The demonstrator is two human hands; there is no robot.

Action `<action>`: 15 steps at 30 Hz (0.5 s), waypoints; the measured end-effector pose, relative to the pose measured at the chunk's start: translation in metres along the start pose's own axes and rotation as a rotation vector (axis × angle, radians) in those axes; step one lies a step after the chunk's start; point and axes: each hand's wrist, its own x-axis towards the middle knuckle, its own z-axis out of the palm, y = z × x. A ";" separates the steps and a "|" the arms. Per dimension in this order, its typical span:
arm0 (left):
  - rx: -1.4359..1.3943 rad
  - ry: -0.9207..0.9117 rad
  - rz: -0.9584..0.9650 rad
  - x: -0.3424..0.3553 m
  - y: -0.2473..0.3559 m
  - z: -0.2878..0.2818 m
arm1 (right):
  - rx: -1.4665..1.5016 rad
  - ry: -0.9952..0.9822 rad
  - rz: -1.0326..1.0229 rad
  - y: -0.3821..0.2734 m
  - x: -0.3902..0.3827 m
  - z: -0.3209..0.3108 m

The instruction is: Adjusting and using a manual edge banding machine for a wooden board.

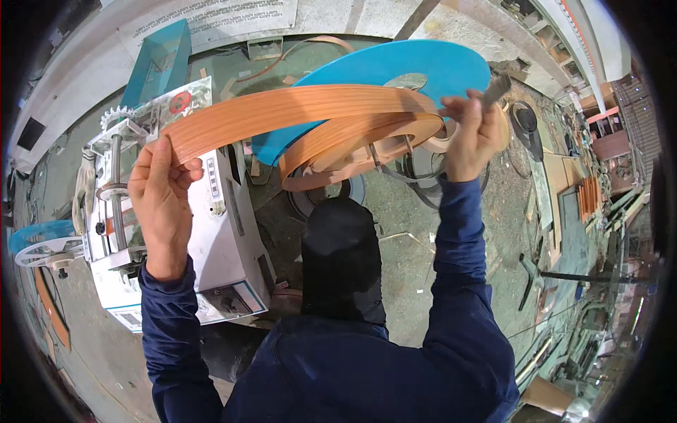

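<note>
My left hand (162, 183) pinches the free end of an orange wood-grain edge-banding strip (282, 109) between thumb and fingers. From there the strip arches to the right and back into its loose coil (310, 158), which stands in front of a large blue disc (338, 67). Raised beside the coil's right side is my right hand (471, 134), fingers curled. A short dark grey object (498, 90) sticks up from its fingertips; motion blur hides what kind it is. Whether the right fingers also touch the strip, I cannot tell.
To my left stands a white machine (218, 247) with a gear (116, 116), a metal shaft and a clear-rimmed wheel (49, 252). A teal metal bin (159, 67) lies behind it. Rolls of banding (525, 123), boards (564, 204) and a black metal stand (536, 276) are at the right.
</note>
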 end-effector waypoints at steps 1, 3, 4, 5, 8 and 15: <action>0.031 0.004 0.016 -0.001 0.003 -0.006 | 0.013 0.047 0.070 0.012 -0.001 -0.016; 0.088 -0.009 0.004 -0.003 0.006 -0.022 | 0.014 0.079 0.119 0.042 -0.013 -0.043; 0.102 0.035 0.013 -0.005 0.007 -0.030 | -0.066 0.037 0.105 0.037 -0.023 -0.039; 0.118 0.082 0.024 -0.006 0.009 -0.039 | -0.141 -0.008 0.088 0.026 -0.032 -0.034; 0.191 0.172 0.033 -0.008 0.020 -0.067 | -0.255 -0.367 -0.111 -0.023 -0.057 -0.002; 0.255 0.201 0.034 -0.031 0.055 -0.093 | -0.031 -1.003 -0.652 -0.064 -0.166 0.134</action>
